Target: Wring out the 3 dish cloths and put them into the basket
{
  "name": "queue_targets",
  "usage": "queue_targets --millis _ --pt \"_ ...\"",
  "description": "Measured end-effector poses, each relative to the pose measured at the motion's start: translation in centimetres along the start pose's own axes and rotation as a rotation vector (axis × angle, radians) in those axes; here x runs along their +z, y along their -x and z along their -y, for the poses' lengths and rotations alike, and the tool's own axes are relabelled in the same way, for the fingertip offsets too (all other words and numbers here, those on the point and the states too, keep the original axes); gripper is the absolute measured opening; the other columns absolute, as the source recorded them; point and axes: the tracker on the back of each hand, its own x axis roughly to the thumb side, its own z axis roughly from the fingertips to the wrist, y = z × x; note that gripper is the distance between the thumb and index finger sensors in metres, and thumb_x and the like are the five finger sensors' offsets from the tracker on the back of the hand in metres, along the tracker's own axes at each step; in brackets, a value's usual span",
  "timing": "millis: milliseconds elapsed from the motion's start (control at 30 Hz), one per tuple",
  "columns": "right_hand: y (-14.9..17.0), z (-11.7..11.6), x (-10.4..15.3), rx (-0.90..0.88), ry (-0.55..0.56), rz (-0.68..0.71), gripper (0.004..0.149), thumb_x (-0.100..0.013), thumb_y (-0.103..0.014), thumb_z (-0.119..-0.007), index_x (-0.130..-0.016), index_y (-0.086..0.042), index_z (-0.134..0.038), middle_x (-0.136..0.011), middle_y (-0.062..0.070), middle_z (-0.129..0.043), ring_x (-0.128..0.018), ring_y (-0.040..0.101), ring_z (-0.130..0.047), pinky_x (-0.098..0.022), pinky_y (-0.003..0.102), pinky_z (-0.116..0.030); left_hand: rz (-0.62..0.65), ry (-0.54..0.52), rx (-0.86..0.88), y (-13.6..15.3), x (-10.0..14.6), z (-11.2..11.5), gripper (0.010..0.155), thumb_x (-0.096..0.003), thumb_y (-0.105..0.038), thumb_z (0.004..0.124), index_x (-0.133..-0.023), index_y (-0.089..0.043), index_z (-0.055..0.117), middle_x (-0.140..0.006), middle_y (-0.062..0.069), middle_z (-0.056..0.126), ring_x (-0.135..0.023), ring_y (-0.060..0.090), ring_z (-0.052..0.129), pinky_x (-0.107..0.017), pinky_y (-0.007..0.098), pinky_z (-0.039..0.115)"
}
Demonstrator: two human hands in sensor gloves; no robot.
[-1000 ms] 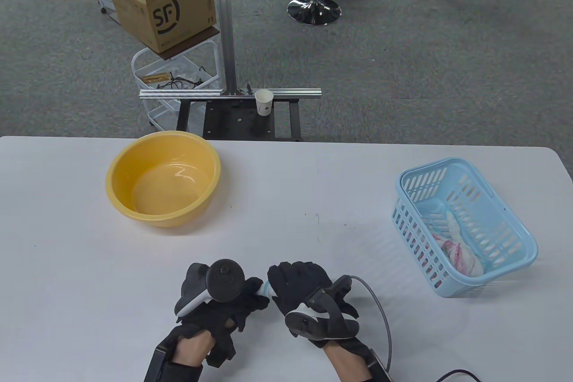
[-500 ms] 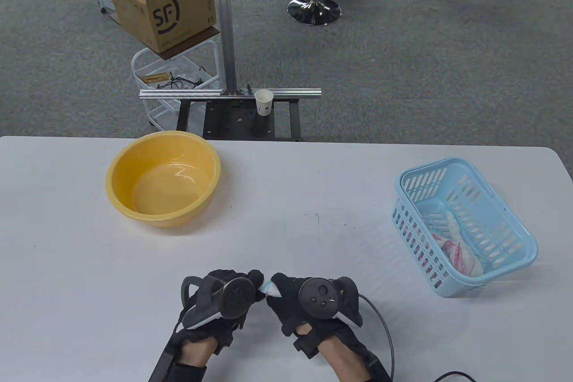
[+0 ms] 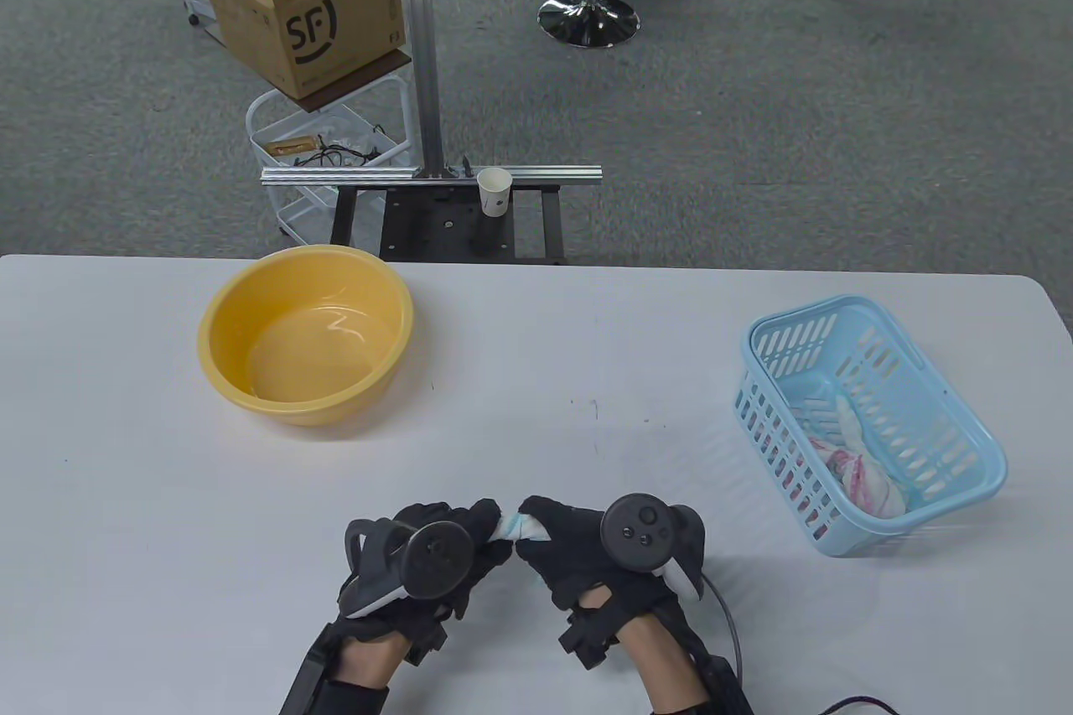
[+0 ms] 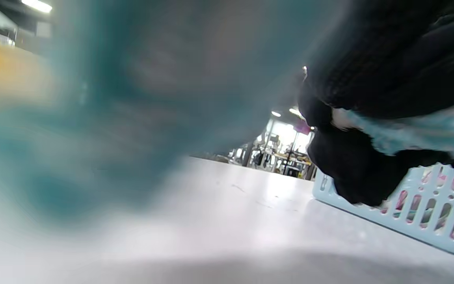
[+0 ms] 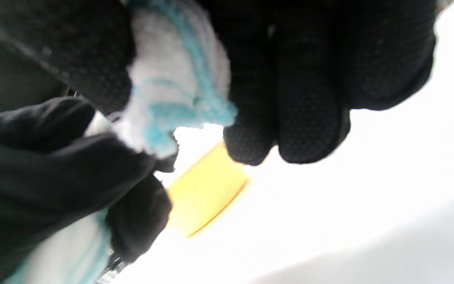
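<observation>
Both gloved hands meet near the table's front edge and grip one twisted white-and-blue dish cloth (image 3: 513, 528) between them. My left hand (image 3: 453, 543) holds its left end, my right hand (image 3: 563, 541) its right end; only a short piece shows between the fists. In the right wrist view the cloth (image 5: 175, 85) bulges between curled black fingers (image 5: 309, 98). The left wrist view shows the cloth (image 4: 416, 132) held by the other glove. The light blue basket (image 3: 964, 489) stands at the right with a white-and-pink cloth (image 3: 859, 468) inside.
A yellow basin (image 3: 251, 304) with water sits at the table's back left, also seen blurred as the basin (image 5: 203, 193) in the right wrist view. The basket wall (image 4: 408, 205) lies just beyond the hands. A paper cup (image 3: 494, 191) stands on a frame behind the table.
The right hand has rolled over and shifted right, its tracker now on top, twisting the cloth. The left hand has rolled too and stays in place. A little more cloth shows between the fists.
</observation>
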Motion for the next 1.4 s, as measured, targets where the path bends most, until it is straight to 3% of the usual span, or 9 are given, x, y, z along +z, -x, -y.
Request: queue_targets --millis 133,267,333,400,600,800,1067,1300,1400 --pt "0.5 1.5 0.2 0.125 0.108 0.020 0.054 -0.044 -0.041 -0.096 -0.087 -0.010 -0.086 -0.068 0.015 -0.104 -0.054 0.036 -0.107 -0.043 0.053 -0.085 -0.012 0.021 0.002 0.3 0.1 -0.1 0.066 -0.0395 -0.052 0.093 -0.093 -0.016 0.079 -0.069 -0.004 0.103 -0.054 0.026 0.105 -0.053 0.050 0.082" --pt "0.7 2.9 0.6 0.155 0.174 0.024 0.054 -0.046 -0.040 -0.095 -0.090 -0.011 -0.083 -0.075 0.017 -0.100 -0.063 0.040 -0.102 -0.048 0.056 -0.082 -0.033 -0.027 0.029 0.9 0.4 -0.6 0.071 -0.0382 -0.055 0.092 -0.096 -0.018 0.076 -0.075 -0.004 0.100 -0.061 0.027 0.103 -0.057 0.051 0.080" --pt "0.6 3.8 0.6 0.185 0.242 0.036 0.054 -0.046 -0.041 -0.094 -0.091 -0.013 -0.081 -0.080 0.017 -0.096 -0.069 0.041 -0.098 -0.052 0.057 -0.079 -0.050 -0.060 0.040 1.4 0.6 -0.9 0.070 -0.0414 -0.057 0.090 -0.098 -0.019 0.073 -0.079 -0.005 0.098 -0.065 0.027 0.102 -0.058 0.051 0.078" --pt "0.4 5.2 0.7 0.198 0.331 0.033 0.055 -0.047 -0.041 -0.094 -0.092 -0.014 -0.081 -0.084 0.017 -0.094 -0.074 0.043 -0.094 -0.056 0.060 -0.075 -0.064 -0.097 0.072 2.0 0.9 -1.2 0.077 -0.0368 -0.061 0.090 -0.100 -0.021 0.070 -0.083 -0.006 0.095 -0.069 0.027 0.100 -0.060 0.051 0.078" --pt "0.6 10.9 1.2 0.179 0.537 -0.068 0.057 -0.049 -0.046 -0.090 -0.097 -0.018 -0.075 -0.101 0.018 -0.074 -0.093 0.046 -0.071 -0.067 0.068 -0.058 -0.104 -0.102 0.127 3.3 0.9 -0.9 0.077 -0.0377 -0.061 0.088 -0.101 -0.021 0.068 -0.085 -0.006 0.093 -0.072 0.027 0.099 -0.060 0.052 0.077" --pt "2.4 17.3 2.6 0.172 0.708 -0.318 0.060 -0.051 -0.049 -0.086 -0.102 -0.023 -0.068 -0.111 0.018 -0.051 -0.103 0.048 -0.044 -0.071 0.072 -0.036 -0.113 -0.073 0.148 3.6 0.6 -0.1 0.076 -0.0381 -0.061 0.088 -0.100 -0.021 0.069 -0.085 -0.005 0.094 -0.071 0.027 0.100 -0.060 0.052 0.078" --pt "7.4 20.9 5.1 0.160 0.774 -0.728 0.065 -0.053 -0.049 -0.083 -0.105 -0.019 -0.060 -0.115 0.017 -0.038 -0.106 0.047 -0.026 -0.072 0.072 -0.018 -0.115 -0.058 0.170 3.6 0.6 0.0 0.076 -0.0386 -0.061 0.087 -0.100 -0.021 0.069 -0.085 -0.005 0.094 -0.071 0.027 0.100 -0.060 0.052 0.078" --pt "11.1 20.8 6.9 0.250 0.678 -0.982 0.078 -0.054 -0.058 -0.077 -0.109 -0.015 -0.043 -0.116 0.017 -0.028 -0.107 0.046 -0.019 -0.072 0.072 -0.013 -0.119 -0.053 0.181 3.6 0.7 0.0 0.076 -0.0389 -0.061 0.087 -0.100 -0.020 0.069 -0.085 -0.005 0.094 -0.070 0.028 0.100 -0.059 0.052 0.078" --pt "11.9 20.4 7.5 0.254 0.672 -0.981 0.079 -0.053 -0.059 -0.077 -0.109 -0.015 -0.042 -0.117 0.017 -0.027 -0.108 0.046 -0.017 -0.071 0.072 -0.012 -0.119 -0.051 0.183 3.6 0.7 0.0 0.076 -0.0390 -0.061 0.086 -0.101 -0.021 0.069 -0.085 -0.005 0.094 -0.070 0.028 0.100 -0.060 0.052 0.078"
